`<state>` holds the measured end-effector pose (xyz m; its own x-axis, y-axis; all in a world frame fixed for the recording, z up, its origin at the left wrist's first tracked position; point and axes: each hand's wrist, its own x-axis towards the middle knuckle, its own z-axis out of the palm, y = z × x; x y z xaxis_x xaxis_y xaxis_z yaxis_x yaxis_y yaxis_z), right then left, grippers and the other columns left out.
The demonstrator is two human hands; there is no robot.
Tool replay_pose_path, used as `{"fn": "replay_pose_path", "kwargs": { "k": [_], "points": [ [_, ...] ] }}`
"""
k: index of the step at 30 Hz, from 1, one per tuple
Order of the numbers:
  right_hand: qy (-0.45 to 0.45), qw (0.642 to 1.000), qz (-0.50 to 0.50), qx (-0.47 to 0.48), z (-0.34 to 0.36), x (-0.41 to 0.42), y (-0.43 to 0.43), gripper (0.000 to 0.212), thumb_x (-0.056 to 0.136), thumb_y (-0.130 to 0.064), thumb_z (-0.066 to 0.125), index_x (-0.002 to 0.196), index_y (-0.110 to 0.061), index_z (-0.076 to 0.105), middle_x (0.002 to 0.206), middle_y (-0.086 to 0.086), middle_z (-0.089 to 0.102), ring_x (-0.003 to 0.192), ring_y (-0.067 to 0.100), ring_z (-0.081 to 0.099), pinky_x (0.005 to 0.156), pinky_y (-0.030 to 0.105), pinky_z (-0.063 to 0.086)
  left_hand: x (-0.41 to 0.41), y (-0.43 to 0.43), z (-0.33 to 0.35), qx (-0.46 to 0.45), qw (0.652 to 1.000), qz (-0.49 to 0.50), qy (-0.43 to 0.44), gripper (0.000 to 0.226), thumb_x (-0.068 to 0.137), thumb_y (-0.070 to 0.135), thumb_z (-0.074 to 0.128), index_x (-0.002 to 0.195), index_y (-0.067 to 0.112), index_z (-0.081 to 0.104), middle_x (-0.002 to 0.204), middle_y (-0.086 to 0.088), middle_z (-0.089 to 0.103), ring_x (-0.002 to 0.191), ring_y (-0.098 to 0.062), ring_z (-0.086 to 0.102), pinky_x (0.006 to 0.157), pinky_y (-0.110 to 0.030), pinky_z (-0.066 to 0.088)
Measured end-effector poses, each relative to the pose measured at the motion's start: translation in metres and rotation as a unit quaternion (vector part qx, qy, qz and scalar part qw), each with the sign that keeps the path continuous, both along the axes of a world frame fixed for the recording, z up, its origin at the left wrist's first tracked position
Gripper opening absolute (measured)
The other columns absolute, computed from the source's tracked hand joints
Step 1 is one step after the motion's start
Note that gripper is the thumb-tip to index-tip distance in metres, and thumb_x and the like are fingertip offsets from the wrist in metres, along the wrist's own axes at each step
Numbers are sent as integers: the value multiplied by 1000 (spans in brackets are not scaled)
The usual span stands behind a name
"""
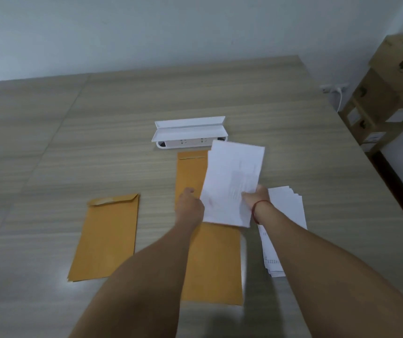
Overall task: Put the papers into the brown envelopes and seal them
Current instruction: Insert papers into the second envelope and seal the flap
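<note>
**Near**
- Middle envelope (pixel 212 264), 6 o'clock from the hands: brown, flat on the table (pixel 98 130), running under both forearms. A brown strip shows again beyond the left hand. Whether this is one envelope or two overlapping cannot be told. Nothing shows of any paper inside it.
- Left envelope (pixel 107 237), 8 o'clock: brown, flat, well apart from the hands, flap folded down at its far end. Layered edges at the near corner suggest a small stack. Judged filled and closed, though the seal itself cannot be checked.
- Papers (pixel 285 211), 4 o'clock: white folded sheets, fanned, partly under the right forearm. Judged still to be packed.

**Middle**
- Left hand (pixel 190 203): meets the left edge of the sheet. Fingers are hidden and blurred, so whether it is grasping cannot be told.
- Right hand (pixel 256 195): pinching the sheet's right edge, thumb on top. Red cord (pixel 260 206) at the wrist.
- Sheet (pixel 232 176): white, folded long, held above the middle envelope, tilted toward 1 o'clock. Not yet inside any envelope.

**Far**
- White box (pixel 190 132), 12 o'clock: lid raised, just beyond the brown strip.
- Cartons (pixel 385 98), 2 o'clock: stacked off the table, by the wall.

**Status**: judged partly done. Inserting this sheet, sealing, and the remaining papers are left.
</note>
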<state>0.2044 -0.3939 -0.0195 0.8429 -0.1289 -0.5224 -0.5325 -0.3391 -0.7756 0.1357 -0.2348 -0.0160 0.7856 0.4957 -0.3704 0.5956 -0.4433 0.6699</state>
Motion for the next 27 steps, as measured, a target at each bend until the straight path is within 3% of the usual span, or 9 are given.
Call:
{"fn": "replay_pose_path", "kwargs": {
  "k": [4,7,9,21,27],
  "points": [
    [-31,995,-97,23,5,23,-1,33,93,-2,46,125,-3,55,124,12,62,108,28,61,85,26,44,-7,11,-14,123,978,-155,64,26,87,14,53,113,16,57,124,-3,53,117,-24,50,94,-36,45],
    [-48,991,-120,39,9,33,4,32,93,-1,45,125,-2,54,125,13,61,102,24,60,86,28,46,-10,14,-22,158,952,-246,89,46,77,32,72,118,20,56,135,2,46,126,-20,43,103,-35,39],
    [-46,991,-115,47,7,35,11,34,94,-2,45,126,-3,54,126,12,61,110,27,61,91,30,47,-9,14,-25,173,940,-280,89,60,69,42,79,122,23,55,138,5,42,130,-18,38,107,-36,35],
    [-17,996,-66,51,0,29,37,32,93,-2,48,123,-4,56,124,12,63,112,28,61,95,35,49,8,19,-24,184,919,-326,121,57,60,39,87,105,23,58,118,0,49,117,-20,42,101,-37,36],
    [-12,995,-69,70,1,25,41,33,94,-4,50,128,-5,54,130,10,59,118,27,57,90,28,46,8,19,-25,114,935,-315,117,60,56,27,90,95,24,45,111,0,54,103,-20,48,80,-30,42]
  ]
}}
